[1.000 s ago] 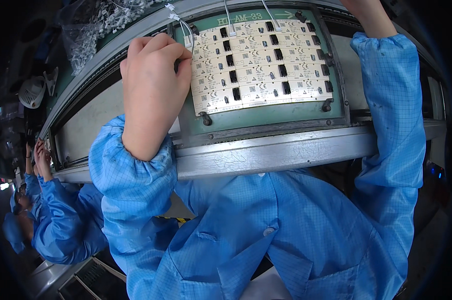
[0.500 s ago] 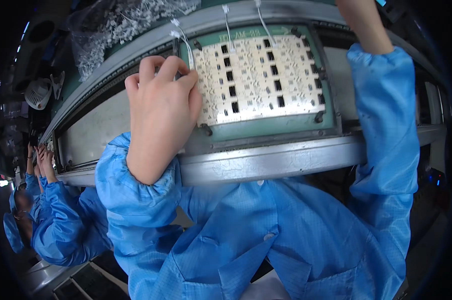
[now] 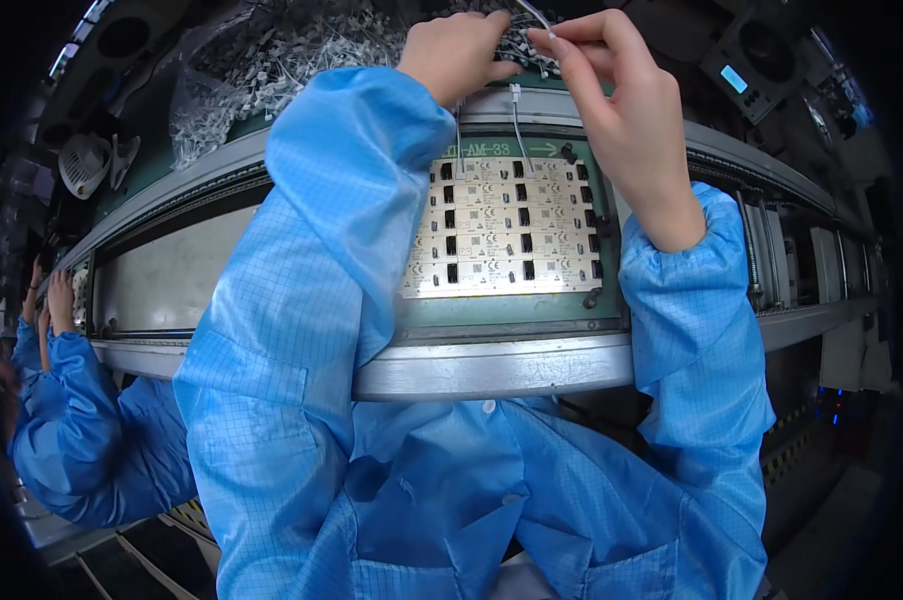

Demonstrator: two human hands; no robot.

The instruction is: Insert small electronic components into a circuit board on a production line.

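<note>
My right hand (image 3: 631, 115) is closed above the far right corner of the board, thumb and fingertips pinching a thin white connector cable (image 3: 533, 12). My left hand (image 3: 453, 58) reaches over the far rail to a heap of white cables (image 3: 301, 65); its thumb and forefinger are apart, while the other fingers are hidden. Below lies a pale circuit board panel (image 3: 486, 220) with rows of black parts, set in a green fixture plate (image 3: 491, 312). Another white cable (image 3: 518, 125) runs from the panel over the rail. My left sleeve covers the panel's left side.
A metal rail (image 3: 501, 370) runs along the near side. Clear plastic bagging (image 3: 196, 110) lies by the heap. A white rounded device (image 3: 83, 165) stands at far left, a box with a lit display (image 3: 736, 78) at far right. A co-worker in blue (image 3: 86, 420) works at left.
My left hand has left the panel's left edge and moved up to the cable heap. My right hand has come back into view with a cable. The view has shifted.
</note>
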